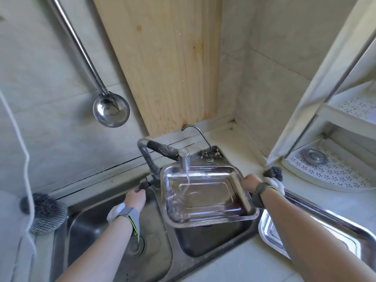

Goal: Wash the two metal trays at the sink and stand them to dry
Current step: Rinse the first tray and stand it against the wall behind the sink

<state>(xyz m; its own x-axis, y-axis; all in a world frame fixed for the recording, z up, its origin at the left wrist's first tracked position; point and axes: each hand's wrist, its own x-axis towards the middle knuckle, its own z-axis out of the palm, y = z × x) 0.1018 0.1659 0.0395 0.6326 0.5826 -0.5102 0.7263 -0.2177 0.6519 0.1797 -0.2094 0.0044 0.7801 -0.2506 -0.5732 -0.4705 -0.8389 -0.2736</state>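
R hand (pixel 251 183) is gripping the shiny rectangular steel tray (pixel 213 220) by its right rim, fingers curled round the edge. It's holding the tray over the right basin of the stainless double sink (pixel 85 220). Water from the grey swivel tap (pixel 184 159) is running in and gathering along the tray's left and near walls. L hand (pixel 135 198) is reaching for the small dark tap lever (pixel 143 185). Its fingertips are at the lever, but can't tell if they're pinching it or only touching.

Doing this step well, imo:
- keeping the tray's low side over the basin, so overflow is draining into the sink, not the tabletop
- rocking it so water is sweeping all walls & corners
- keeping flow moderate to limit splash
- holding firm, since a wet rim in one hand is prob slippery

Count:
- Trays: 2. The second flat steel tray (pixel 350 239) is lying on the pale tabletop (pixel 234 265), partly under the R forearm.
- Steel-wool scourers: 2, left one (pixel 46 212) & right one (pixel 273 173).
- Taps: 2, incl. the thin gooseneck tap (pixel 198 130).
- Basins: 2.
- Hanging steel ladle (pixel 111 110): 1.
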